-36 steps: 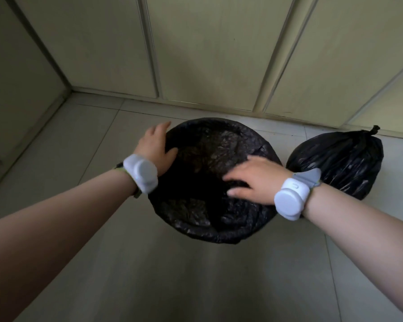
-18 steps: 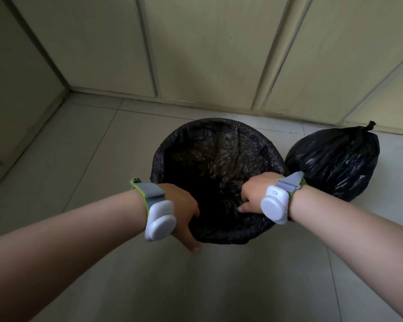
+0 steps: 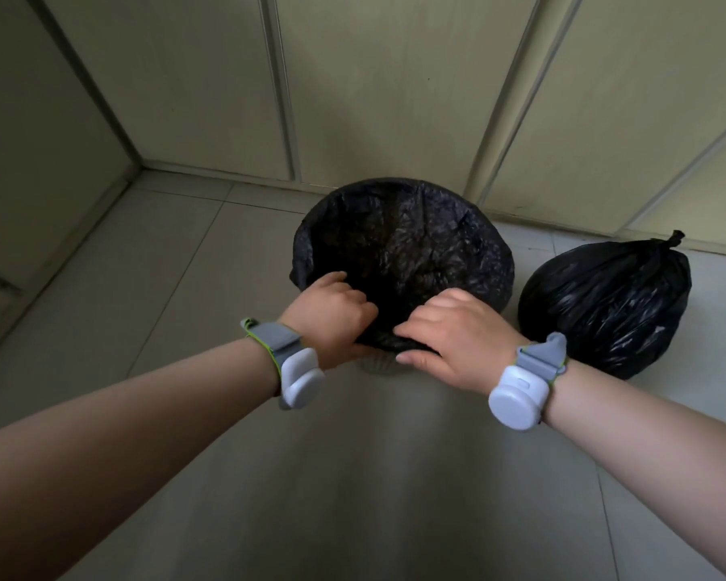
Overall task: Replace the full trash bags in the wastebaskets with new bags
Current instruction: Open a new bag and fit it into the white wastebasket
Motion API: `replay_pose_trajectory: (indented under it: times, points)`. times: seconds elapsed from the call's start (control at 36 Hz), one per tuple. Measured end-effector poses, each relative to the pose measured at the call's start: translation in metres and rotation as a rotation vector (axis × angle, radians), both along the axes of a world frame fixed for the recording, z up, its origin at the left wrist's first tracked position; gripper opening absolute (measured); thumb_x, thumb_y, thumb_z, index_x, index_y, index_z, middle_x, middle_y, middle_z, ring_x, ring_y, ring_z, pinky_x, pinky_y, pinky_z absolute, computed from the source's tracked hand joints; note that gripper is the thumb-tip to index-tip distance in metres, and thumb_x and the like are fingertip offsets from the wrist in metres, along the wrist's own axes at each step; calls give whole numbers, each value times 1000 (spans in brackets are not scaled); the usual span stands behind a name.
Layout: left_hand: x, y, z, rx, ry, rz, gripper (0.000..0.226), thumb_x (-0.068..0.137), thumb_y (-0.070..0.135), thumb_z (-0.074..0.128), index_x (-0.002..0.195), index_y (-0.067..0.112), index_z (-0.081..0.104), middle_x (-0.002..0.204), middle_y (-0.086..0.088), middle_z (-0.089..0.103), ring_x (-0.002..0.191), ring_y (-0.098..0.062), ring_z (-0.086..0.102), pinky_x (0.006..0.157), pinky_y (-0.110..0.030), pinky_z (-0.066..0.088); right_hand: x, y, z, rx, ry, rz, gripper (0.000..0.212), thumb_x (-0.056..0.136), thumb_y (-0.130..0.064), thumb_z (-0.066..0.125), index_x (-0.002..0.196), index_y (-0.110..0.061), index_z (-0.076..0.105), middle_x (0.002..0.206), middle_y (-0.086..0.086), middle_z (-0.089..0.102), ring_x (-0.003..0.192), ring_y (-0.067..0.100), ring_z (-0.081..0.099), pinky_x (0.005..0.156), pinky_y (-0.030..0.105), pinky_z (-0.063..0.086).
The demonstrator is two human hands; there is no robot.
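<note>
A round wastebasket point(image 3: 380, 364) stands on the floor, lined with a new black bag point(image 3: 407, 245) whose edge is folded over the rim. Only a pale ribbed strip of the basket shows below the bag at the near side. My left hand point(image 3: 332, 318) and my right hand point(image 3: 453, 333) both grip the bag's folded edge at the near rim, close together. A full black trash bag point(image 3: 604, 304), tied shut with a knot on top, sits on the floor just right of the basket.
Beige cabinet doors point(image 3: 374, 86) run along the back, close behind the basket, and another panel point(image 3: 30, 140) closes the left side. Grey floor tiles point(image 3: 143, 295) spread out to the left and toward me. Both wrists carry white trackers on grey straps.
My left hand went from the far left rim to the near rim. My right hand left the bag's inside and came to the near edge. Both now grip the bag side by side.
</note>
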State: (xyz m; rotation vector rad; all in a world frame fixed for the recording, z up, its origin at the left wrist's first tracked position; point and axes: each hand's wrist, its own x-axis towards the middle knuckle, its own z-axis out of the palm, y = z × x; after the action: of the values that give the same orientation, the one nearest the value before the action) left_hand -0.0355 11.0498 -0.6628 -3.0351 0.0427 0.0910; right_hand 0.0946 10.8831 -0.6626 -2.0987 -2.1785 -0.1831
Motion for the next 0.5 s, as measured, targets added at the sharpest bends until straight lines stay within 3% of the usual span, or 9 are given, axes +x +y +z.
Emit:
replay_pose_trajectory:
  times: [0.08,0.17,0.25,0.31,0.39,0.44,0.5]
  points:
    - [-1,4,-9,-37,-175,3,27,62,30,78,81,13,66,70,-5,64,70,-27,66,90,-44,50,3,0,-7,28,-32,-103,40,87,-43,38,94,-21,71,72,-4,65,67,22,62,67,33,52]
    - [-2,-1,-13,-58,-243,42,23,73,26,51,81,13,67,65,-3,62,64,-25,64,85,-42,52,2,1,-8,48,5,-211,39,87,-39,39,96,-19,71,70,-3,65,66,25,62,65,35,53]
    - [1,-1,-18,-52,-257,105,32,72,24,38,85,13,66,67,-2,60,67,-26,63,90,-43,49,0,6,-10,67,60,-319,39,85,-36,40,100,-19,70,80,0,69,77,26,66,80,40,53]
    - [2,2,-19,-42,-255,151,34,73,24,40,92,13,65,73,-3,61,73,-27,64,92,-44,47,-1,12,-10,57,70,-424,36,84,-34,43,106,-22,69,99,4,70,101,29,64,96,48,43]
    - [5,3,-22,-27,-241,185,43,66,19,66,109,13,64,88,-7,64,93,-32,64,95,-52,43,-2,17,-5,-25,141,-543,38,93,-24,47,131,-26,53,141,10,46,138,33,31,114,49,16]
    - [6,3,-22,-46,-237,199,65,55,18,81,118,13,61,102,-10,65,107,-36,61,96,-56,41,2,16,-5,-103,157,-550,46,98,-28,40,143,-29,34,155,6,22,145,28,8,116,44,1]
    - [4,2,-21,-80,-241,190,79,53,20,84,126,14,54,114,-12,62,115,-38,55,98,-56,37,5,13,-4,-124,151,-541,50,99,-33,36,147,-29,23,158,4,11,146,25,0,116,41,-3]
